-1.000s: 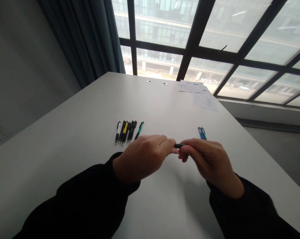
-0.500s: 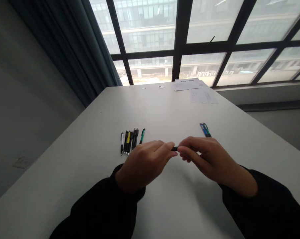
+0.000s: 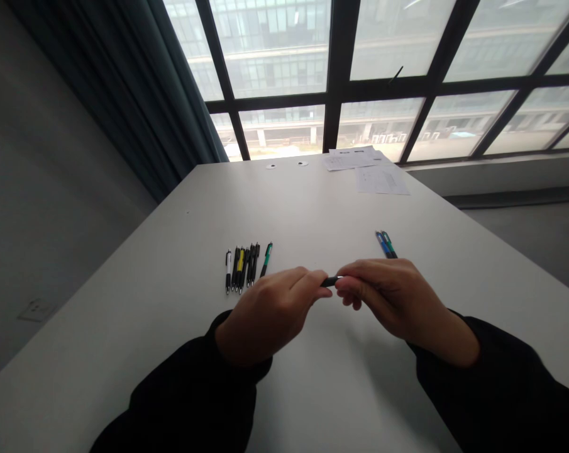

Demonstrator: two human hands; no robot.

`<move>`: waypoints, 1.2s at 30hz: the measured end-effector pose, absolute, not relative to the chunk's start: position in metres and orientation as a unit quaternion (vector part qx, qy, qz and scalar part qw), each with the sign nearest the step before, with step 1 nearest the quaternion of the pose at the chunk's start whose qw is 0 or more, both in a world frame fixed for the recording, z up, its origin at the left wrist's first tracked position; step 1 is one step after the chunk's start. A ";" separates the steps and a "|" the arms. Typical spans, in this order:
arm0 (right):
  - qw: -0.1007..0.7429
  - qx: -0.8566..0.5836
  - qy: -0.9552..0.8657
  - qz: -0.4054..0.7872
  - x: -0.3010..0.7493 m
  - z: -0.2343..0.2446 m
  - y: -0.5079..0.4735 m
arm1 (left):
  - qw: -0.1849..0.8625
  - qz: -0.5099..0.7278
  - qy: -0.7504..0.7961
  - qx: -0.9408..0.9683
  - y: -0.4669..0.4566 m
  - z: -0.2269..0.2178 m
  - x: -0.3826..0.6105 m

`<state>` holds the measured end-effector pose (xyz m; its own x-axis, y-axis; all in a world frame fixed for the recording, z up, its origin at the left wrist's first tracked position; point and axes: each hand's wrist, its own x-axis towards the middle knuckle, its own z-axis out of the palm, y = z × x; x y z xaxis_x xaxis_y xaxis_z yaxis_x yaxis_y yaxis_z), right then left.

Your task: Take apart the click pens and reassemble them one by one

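Observation:
Between my two hands is a pen, of which only a short dark stretch and a light bit by the right fingertips show. My left hand is closed around its left part, hiding that end. The fingers of my right hand pinch its other end. Left of my left hand lie several black pens, along with a white pen, a yellow pen and a green pen. Beyond my right hand rest a blue pen and a second green pen, side by side.
The white table reaches to the window. Sheets of paper lie at its far right corner, and two cable holes sit at the far edge. A dark curtain hangs at the left.
A little more of the pen shows between my hands, with a light part now visible at the right fingertips. The whole view has shifted slightly.

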<state>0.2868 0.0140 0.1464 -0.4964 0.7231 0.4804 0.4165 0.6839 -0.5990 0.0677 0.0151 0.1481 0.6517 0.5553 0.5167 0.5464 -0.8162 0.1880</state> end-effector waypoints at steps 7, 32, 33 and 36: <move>0.362 -0.360 -0.834 0.211 0.281 0.149 0.012 | -0.003 0.281 0.305 0.910 0.015 0.146 0.064; 0.383 -0.287 -0.865 0.151 0.286 0.149 0.008 | 0.158 0.274 0.257 0.913 0.015 0.152 0.057; 0.379 -0.295 -0.862 0.163 0.285 0.149 0.009 | 0.162 0.271 0.262 0.912 0.015 0.152 0.057; 0.362 -0.335 -0.845 0.208 0.284 0.151 0.010 | 0.156 0.262 0.282 0.910 0.015 0.151 0.058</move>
